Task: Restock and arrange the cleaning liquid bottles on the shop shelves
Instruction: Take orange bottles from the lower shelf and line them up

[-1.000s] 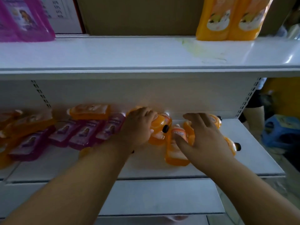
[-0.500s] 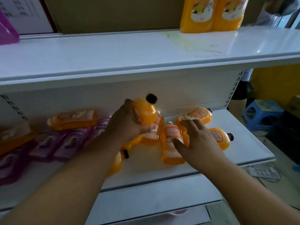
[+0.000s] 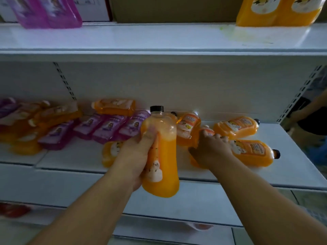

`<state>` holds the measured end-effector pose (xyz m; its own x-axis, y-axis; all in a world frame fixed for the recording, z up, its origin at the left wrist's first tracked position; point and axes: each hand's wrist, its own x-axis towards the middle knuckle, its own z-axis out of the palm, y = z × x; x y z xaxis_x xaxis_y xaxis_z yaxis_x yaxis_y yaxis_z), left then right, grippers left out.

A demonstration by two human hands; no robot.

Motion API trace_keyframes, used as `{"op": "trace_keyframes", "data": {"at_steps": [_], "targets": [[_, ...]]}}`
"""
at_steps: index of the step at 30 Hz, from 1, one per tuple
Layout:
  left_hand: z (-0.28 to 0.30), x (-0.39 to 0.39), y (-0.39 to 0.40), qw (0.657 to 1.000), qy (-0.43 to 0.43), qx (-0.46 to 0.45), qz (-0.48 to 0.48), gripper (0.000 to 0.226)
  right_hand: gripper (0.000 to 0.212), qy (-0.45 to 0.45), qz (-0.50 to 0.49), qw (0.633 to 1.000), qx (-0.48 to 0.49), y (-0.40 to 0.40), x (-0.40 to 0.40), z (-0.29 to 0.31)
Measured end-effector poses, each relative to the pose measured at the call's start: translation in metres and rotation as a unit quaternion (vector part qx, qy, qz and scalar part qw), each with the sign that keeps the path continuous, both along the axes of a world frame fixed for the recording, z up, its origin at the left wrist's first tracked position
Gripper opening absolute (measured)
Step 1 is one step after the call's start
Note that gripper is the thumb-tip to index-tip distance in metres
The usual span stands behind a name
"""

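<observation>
**A:** Status on the bottle?

**B:** I've got the orange bottle in my left hand, fingers and thumb wrapped round its middle. It's upright, black cap on top, held in the air just in front of the middle shelf, not resting on it. Liquid fills the lower part; the shoulder looks paler.

**A:** Right hand?

**B:** My right hand is down on a lying orange bottle on the same shelf, fingers curled over it. I read that as a grip, though most of the bottle is hidden under the hand.

**A:** What's around it?

**B:** Just right of the hand, two more orange bottles on their sides: one near the front, black cap pointing right, and one behind it. Another labelled orange one leans between my two hands. A further one lies behind my left wrist, partly hidden.

**A:** Left side?

**B:** Row of purple bottles lying flat, touching each other. An orange one lies across the back behind them. Further left is a mixed orange and purple heap, too blurred to count.

**A:** Top shelf?

**B:** Upper shelf has pink bottles at left and large orange bottles at right, standing. There's a yellowish smear beside the orange ones. A cardboard box sits between.
</observation>
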<state>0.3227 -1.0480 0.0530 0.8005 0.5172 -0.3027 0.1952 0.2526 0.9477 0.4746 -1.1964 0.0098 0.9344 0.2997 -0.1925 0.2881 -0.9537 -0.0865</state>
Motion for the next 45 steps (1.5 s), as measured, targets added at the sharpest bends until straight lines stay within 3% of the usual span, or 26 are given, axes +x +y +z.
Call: {"op": "trace_keyframes", "data": {"at_steps": [4,8,12,15,19,22,25,27,30,32,34,37,41,45], "targets": [[0.001,-0.016,0.006,1.0,-0.009,-0.021,-0.009,0.082,0.081,0.015,0.0,1.0,-0.004,0.002,-0.011,0.002],[0.0,-0.024,0.013,1.0,-0.004,-0.008,-0.004,0.081,0.096,0.007,-0.065,0.998,0.023,-0.007,-0.037,-0.012],[0.001,-0.038,0.02,1.0,0.006,0.01,-0.014,0.09,0.091,0.05,-0.118,0.986,0.106,-0.002,-0.047,-0.017],[0.004,-0.051,0.024,0.999,-0.003,0.023,-0.028,0.094,0.103,0.079,-0.16,0.966,0.186,-0.003,-0.053,-0.008],[0.002,-0.069,0.037,0.999,-0.002,0.033,-0.043,0.096,0.111,0.083,-0.217,0.897,0.377,-0.006,-0.09,-0.007],[0.0,-0.079,0.046,0.998,0.01,0.046,-0.043,0.099,0.095,0.045,-0.177,0.841,0.509,-0.011,-0.122,-0.005],[-0.001,-0.085,0.052,0.996,0.019,0.072,-0.051,0.11,0.104,0.116,-0.136,0.74,0.649,-0.017,-0.145,0.015],[0.001,-0.089,0.054,0.995,0.02,0.076,-0.063,0.104,0.103,0.165,-0.098,0.678,0.709,-0.022,-0.161,0.027],[0.002,-0.093,0.05,0.994,0.003,0.067,-0.085,0.086,0.096,0.212,-0.055,0.616,0.757,-0.028,-0.189,0.042],[0.006,-0.096,0.045,0.992,-0.004,0.059,-0.108,0.071,0.105,0.217,-0.051,0.589,0.777,-0.032,-0.207,0.052],[0.013,-0.097,0.035,0.989,-0.024,0.047,-0.138,0.063,0.117,0.203,-0.039,0.573,0.793,-0.039,-0.222,0.067],[0.036,-0.098,0.014,0.979,-0.066,0.065,-0.182,0.066,0.108,0.156,0.01,0.562,0.812,-0.053,-0.236,0.097],[0.085,-0.088,-0.021,0.961,-0.134,0.12,-0.212,0.067,0.101,0.023,-0.004,0.582,0.813,-0.08,-0.239,0.152],[0.138,-0.062,-0.063,0.943,-0.18,0.168,-0.222,0.06,0.069,-0.078,0.015,0.592,0.802,-0.117,-0.222,0.204]]}}
